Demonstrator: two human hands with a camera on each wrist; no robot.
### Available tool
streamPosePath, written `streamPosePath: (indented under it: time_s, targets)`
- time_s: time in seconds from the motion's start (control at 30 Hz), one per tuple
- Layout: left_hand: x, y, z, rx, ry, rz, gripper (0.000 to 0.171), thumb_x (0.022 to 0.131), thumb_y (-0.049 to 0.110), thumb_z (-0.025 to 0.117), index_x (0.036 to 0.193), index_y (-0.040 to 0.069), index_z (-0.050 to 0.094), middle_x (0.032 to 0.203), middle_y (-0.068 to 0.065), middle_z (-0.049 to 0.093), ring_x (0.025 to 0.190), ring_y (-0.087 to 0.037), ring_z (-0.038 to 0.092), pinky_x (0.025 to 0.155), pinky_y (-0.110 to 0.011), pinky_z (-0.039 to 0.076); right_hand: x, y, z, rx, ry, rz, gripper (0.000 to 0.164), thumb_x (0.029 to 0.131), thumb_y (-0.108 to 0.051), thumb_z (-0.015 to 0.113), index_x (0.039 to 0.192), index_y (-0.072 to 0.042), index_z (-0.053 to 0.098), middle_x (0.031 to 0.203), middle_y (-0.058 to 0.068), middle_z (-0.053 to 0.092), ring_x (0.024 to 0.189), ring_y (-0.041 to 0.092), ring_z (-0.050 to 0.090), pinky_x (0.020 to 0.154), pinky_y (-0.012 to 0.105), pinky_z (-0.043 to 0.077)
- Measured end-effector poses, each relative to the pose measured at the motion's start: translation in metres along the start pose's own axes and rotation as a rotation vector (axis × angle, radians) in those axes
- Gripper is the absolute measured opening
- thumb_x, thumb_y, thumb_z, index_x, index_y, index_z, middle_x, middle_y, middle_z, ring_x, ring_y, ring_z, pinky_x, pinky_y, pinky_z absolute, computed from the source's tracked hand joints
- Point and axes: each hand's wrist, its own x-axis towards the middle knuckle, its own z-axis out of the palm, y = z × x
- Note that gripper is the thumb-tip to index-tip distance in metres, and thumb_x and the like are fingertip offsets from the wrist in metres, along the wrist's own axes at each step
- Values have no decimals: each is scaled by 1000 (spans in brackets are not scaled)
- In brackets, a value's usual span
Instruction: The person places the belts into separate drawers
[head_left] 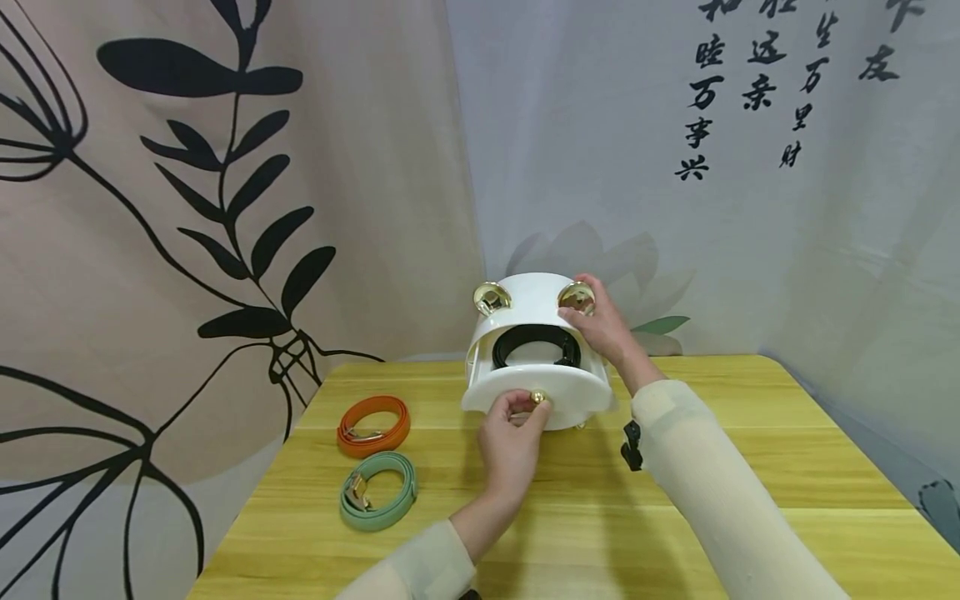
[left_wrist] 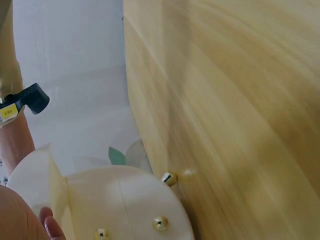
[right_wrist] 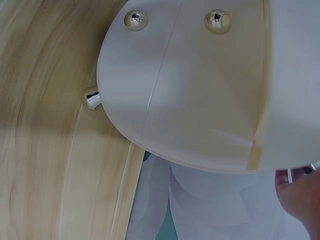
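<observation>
A white rounded box stands tilted on the table, with two gold ear-like pieces on top. Its drawer is pulled partly out at the front, and a coiled black belt lies inside. My left hand pinches the small gold knob on the drawer's front between thumb and fingers. Up at the box's right side, my right hand grips the right gold ear. The left wrist view shows the box's underside with gold ball feet.
Left of the box, a coiled orange belt lies on the wooden table. Nearer the front edge is a coiled green belt with a metal buckle. Behind the table hangs a printed curtain.
</observation>
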Motion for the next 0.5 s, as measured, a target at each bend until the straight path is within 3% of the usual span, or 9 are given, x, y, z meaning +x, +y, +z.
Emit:
streamPosePath:
  time_s: [0.5]
  targets:
    - [16,-1,6,-9,31,-2,19,79,11,82,91,4,69,81,-4,69,69,-16,66,59,-23,54,1,-2,-2,-1,-21,-5,66,99,-19,62,154,-17,25,125,25,48,111,37,49,93,48,42]
